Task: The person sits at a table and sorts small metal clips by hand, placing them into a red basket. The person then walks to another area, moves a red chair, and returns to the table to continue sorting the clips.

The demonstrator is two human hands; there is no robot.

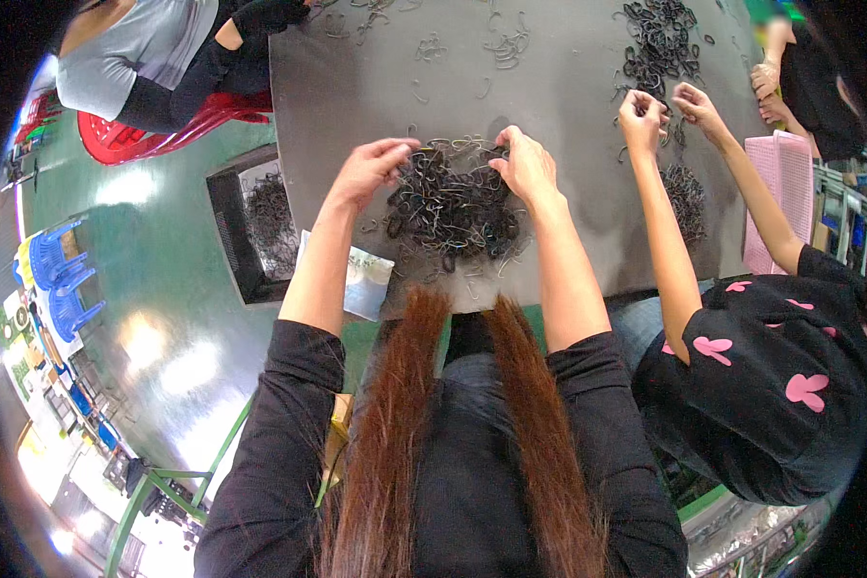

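Note:
A heaped pile of small black loops and thin silvery wire hooks [453, 202] lies on the grey table in front of me. My left hand [368, 171] is at the pile's upper left edge, its fingers bent and drawn together; whatever is between the fingertips is too small to make out. At the upper right edge, my right hand [530, 169] curves over the pile, thumb and forefinger apart and the thumb close to the pieces. A few loose hooks are scattered just below the pile, near the table's front edge.
On the grey table [559, 58] lie more loose hooks and another black heap [657, 43]. To my right a co-worker's hands [645, 120] handle pieces by a smaller pile [682, 202]. A pink basket [778, 197], a black bin [231, 231] and a red chair [125, 140] are nearby.

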